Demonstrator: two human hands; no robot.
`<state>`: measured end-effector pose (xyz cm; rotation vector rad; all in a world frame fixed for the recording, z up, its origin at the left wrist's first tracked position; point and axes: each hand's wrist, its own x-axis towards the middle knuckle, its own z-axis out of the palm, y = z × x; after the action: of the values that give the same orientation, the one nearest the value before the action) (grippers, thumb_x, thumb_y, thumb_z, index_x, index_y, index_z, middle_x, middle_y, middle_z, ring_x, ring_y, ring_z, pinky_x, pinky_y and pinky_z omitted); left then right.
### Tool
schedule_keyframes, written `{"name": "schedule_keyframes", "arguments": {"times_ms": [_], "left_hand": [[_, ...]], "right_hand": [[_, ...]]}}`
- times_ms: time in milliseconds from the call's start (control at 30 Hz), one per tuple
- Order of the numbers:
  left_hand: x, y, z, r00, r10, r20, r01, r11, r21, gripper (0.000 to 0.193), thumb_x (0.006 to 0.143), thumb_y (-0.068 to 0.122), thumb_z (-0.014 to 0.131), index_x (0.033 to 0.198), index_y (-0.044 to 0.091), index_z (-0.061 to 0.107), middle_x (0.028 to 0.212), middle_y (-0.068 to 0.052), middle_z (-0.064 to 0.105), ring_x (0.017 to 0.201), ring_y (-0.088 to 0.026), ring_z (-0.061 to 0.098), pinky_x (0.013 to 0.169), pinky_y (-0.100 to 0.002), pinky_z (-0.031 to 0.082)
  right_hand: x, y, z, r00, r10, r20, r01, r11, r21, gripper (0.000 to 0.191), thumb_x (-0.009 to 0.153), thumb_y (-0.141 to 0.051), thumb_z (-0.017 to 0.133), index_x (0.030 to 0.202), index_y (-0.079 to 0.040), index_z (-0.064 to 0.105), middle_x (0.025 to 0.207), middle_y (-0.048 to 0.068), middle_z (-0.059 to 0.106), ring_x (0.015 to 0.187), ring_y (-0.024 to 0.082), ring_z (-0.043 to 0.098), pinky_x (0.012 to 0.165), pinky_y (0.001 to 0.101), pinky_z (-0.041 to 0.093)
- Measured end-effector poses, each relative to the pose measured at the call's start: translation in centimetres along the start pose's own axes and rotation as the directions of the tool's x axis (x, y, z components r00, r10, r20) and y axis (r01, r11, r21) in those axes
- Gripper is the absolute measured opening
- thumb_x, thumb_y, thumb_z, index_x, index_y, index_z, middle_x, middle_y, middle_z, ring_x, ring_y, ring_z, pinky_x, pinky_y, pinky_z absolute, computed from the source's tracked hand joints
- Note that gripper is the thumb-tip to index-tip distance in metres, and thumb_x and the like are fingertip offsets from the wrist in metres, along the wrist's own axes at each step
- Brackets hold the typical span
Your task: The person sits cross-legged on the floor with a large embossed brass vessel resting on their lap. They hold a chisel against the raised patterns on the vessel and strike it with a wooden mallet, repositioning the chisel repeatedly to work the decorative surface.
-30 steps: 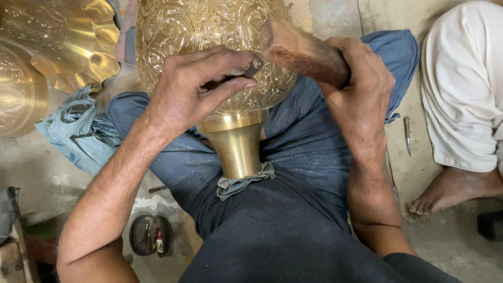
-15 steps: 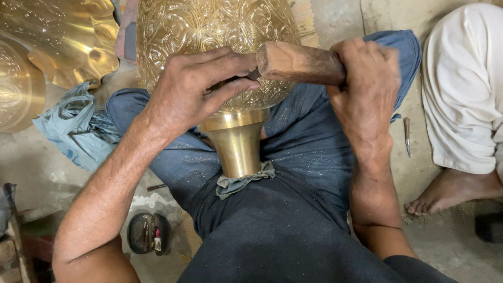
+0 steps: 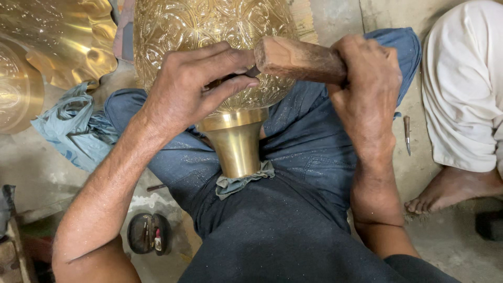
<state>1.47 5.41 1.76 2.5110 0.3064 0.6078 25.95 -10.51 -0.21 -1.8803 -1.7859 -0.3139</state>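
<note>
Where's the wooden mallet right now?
In the head view, upper middle: the right hand grips the wooden mallet, its head against the engraved brass vase, beside the left hand.

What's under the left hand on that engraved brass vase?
A thin dark metal punch pokes out between the left hand's fingers, against the engraved brass vase and meeting the wooden mallet head. Its tip and the spot it touches are covered.

- Brass vase (image 3: 209, 26): polished golden metal, its body densely embossed with scrollwork, its neck smooth and satin.
- Mallet (image 3: 298, 60): worn, matt brown wood, rough at the end.
- Scalloped brass tray (image 3: 68, 36), far left: glossy, mirror-bright metal.
- Trousers (image 3: 314, 147): blue denim, dusted with fine glitter.
- Rag (image 3: 73, 131), left: crumpled blue-grey cloth.
</note>
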Motion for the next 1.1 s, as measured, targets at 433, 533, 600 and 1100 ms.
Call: {"name": "schedule_keyframes", "arguments": {"times_ms": [433, 533, 600, 1100], "left_hand": [[0.14, 0.17, -0.12, 1.0, -0.021, 0.009, 0.021, 1.0, 0.008, 0.035, 0.099, 0.019, 0.082, 0.129, 0.005, 0.07, 0.115, -0.01, 0.075, 0.098, -0.022, 0.076, 0.084, -0.034, 0.065], [0.14, 0.31, -0.16, 1.0, -0.011, -0.014, 0.01, 1.0, -0.011, 0.034, 0.103, 0.017, 0.08, 0.134, 0.006, 0.07, 0.12, -0.01, 0.074, 0.102, -0.022, 0.077, 0.087, -0.032, 0.065], [0.04, 0.39, -0.27, 1.0, -0.009, -0.018, 0.008, 1.0, -0.016, 0.032, 0.104, 0.018, 0.08, 0.131, 0.006, 0.069, 0.12, -0.009, 0.074, 0.104, -0.022, 0.076, 0.089, -0.033, 0.065], [0.41, 0.29, -0.28, 1.0, -0.013, -0.005, 0.013, 1.0, 0.019, 0.033, 0.101, 0.019, 0.083, 0.128, 0.006, 0.07, 0.112, -0.01, 0.074, 0.096, -0.023, 0.076, 0.083, -0.034, 0.064]], "right_hand": [[0.2, -0.07, -0.21, 0.994, 0.105, 0.03, -0.109, 0.937, 0.331, 0.028, 0.088, 0.005, 0.077, 0.11, 0.002, 0.059, 0.101, 0.012, 0.068, 0.093, 0.03, 0.071, 0.078, 0.0416, 0.056], [0.36, -0.05, -0.25, 0.993, 0.118, -0.025, -0.11, 0.972, 0.209, 0.029, 0.089, 0.001, 0.08, 0.109, 0.0, 0.059, 0.094, 0.012, 0.066, 0.084, 0.03, 0.068, 0.072, 0.0422, 0.053], [0.55, -0.13, -0.25, 0.957, 0.286, 0.051, -0.255, 0.743, 0.619, 0.032, 0.098, 0.002, 0.073, 0.123, 0.003, 0.053, 0.103, 0.009, 0.066, 0.089, 0.024, 0.069, 0.076, 0.035, 0.054], [0.16, 0.48, -0.18, 0.961, 0.248, 0.122, -0.272, 0.769, 0.579, 0.036, 0.088, 0.005, 0.073, 0.115, -0.001, 0.052, 0.103, 0.012, 0.066, 0.097, 0.03, 0.071, 0.079, 0.0376, 0.055]]}}
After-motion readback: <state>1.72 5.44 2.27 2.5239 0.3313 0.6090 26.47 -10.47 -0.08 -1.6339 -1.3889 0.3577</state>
